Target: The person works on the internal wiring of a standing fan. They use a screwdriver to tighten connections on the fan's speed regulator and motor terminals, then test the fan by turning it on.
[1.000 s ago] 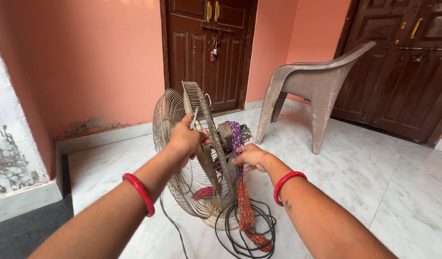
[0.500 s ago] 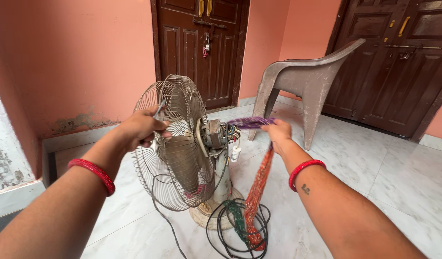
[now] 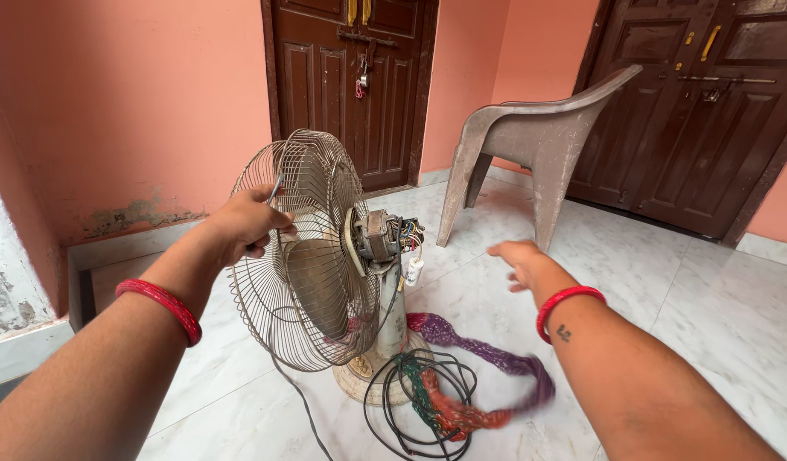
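Note:
An old table fan [image 3: 317, 256] with a rusty wire cage stands on the marble floor, its bare motor [image 3: 378, 237] exposed behind. My left hand [image 3: 244, 224] grips the cage's upper left rim. My right hand [image 3: 520, 261] hovers open in the air to the right of the motor, holding nothing. A purple, green and orange knitted cloth [image 3: 479, 376] lies across the floor and the black cable coil [image 3: 410, 401] by the fan's base. Both wrists carry red bangles.
A grey plastic chair [image 3: 530, 137] stands behind the fan to the right. Dark brown wooden doors [image 3: 351, 85] close the back wall, another pair [image 3: 709, 111] at right. A low ledge [image 3: 112, 265] runs along the left wall.
The cloth has left my right hand and dropped from beside the motor to the floor. My right hand swung away to the right and opened. My left hand stays on the cage.

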